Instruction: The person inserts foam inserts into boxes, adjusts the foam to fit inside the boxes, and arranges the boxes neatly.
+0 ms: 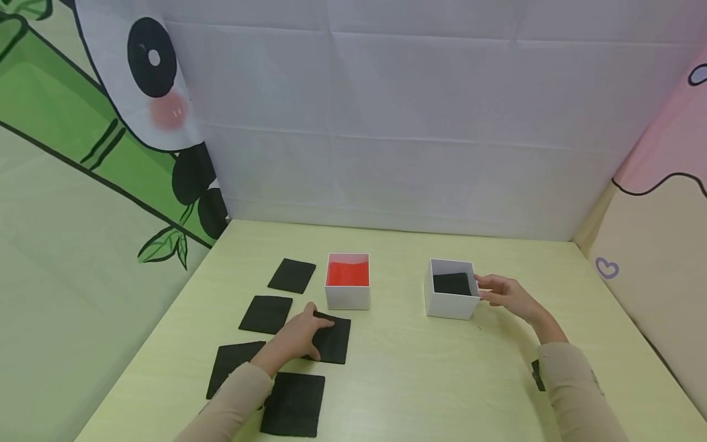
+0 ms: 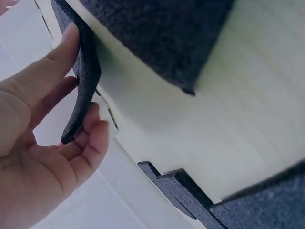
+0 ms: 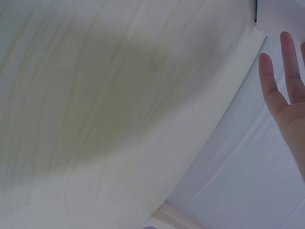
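Note:
My left hand grips a black felt-like square by its edges, thumb on one side and fingers on the other. In the left wrist view, the held square bends between thumb and fingers. Several other black squares lie flat around that hand. My right hand is at the right side of a white open box, fingertips at its wall. A black piece is inside this box. The right wrist view shows this hand's fingers extended near a pale box corner.
Left of the middle, a second white box contains a red piece. Everything stands on a pale wooden table. White fabric hangs along the back edge, and printed cloths hang at both sides.

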`<state>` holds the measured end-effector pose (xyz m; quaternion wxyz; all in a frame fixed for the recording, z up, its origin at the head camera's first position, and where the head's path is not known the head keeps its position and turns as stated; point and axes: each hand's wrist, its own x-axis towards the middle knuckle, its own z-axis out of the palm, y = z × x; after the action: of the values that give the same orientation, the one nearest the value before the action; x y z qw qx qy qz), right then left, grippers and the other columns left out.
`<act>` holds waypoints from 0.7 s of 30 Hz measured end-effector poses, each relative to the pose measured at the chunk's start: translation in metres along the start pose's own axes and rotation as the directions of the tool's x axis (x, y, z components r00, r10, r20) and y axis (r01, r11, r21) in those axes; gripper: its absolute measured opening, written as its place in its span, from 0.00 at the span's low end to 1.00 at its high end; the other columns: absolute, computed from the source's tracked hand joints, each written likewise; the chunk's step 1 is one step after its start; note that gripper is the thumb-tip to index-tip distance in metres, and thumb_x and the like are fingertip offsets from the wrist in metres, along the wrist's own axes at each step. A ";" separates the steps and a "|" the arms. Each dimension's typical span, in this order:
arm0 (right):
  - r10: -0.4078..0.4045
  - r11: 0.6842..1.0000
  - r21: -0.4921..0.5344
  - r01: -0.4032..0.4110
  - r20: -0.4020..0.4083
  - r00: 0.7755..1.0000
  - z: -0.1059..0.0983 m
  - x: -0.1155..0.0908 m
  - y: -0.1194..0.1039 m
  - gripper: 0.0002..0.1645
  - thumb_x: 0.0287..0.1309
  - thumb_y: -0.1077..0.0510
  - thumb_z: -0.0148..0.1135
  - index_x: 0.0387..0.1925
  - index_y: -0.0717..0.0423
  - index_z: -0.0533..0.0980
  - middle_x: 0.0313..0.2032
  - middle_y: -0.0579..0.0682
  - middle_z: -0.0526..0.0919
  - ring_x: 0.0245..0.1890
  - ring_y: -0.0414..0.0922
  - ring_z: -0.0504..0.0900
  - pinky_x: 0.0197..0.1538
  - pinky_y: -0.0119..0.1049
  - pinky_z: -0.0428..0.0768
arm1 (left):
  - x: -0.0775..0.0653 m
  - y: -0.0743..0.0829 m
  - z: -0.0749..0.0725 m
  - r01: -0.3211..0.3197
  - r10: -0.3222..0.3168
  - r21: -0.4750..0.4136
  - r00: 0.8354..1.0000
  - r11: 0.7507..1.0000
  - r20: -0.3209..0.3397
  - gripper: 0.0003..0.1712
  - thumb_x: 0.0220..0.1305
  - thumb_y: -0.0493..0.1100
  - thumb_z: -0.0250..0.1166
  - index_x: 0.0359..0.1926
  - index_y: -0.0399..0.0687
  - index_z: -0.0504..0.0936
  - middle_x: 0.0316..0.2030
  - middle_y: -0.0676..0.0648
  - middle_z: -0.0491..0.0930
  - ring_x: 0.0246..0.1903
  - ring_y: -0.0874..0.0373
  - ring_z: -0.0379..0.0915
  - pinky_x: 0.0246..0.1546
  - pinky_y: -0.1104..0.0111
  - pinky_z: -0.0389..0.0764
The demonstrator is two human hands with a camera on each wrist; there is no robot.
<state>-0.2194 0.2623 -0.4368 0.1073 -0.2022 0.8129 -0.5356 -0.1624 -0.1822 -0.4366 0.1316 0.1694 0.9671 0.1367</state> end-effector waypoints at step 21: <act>0.025 1.000 -0.003 -0.025 -0.016 1.000 0.000 -0.001 -0.001 0.25 0.59 0.61 0.55 0.52 0.77 0.64 0.57 0.72 0.59 0.42 0.28 0.74 0.40 0.44 0.75 | 0.001 -0.003 -0.010 -0.078 0.085 -0.449 0.996 0.890 -0.004 0.35 0.39 0.30 0.71 0.53 0.48 0.76 0.53 0.42 0.71 0.50 0.46 0.65 0.47 0.53 0.69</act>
<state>-0.2184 0.2627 -0.4355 0.1069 -0.1879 0.8171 -0.5345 -0.1678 -0.1870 -0.4288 0.1687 0.1760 0.9005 0.3601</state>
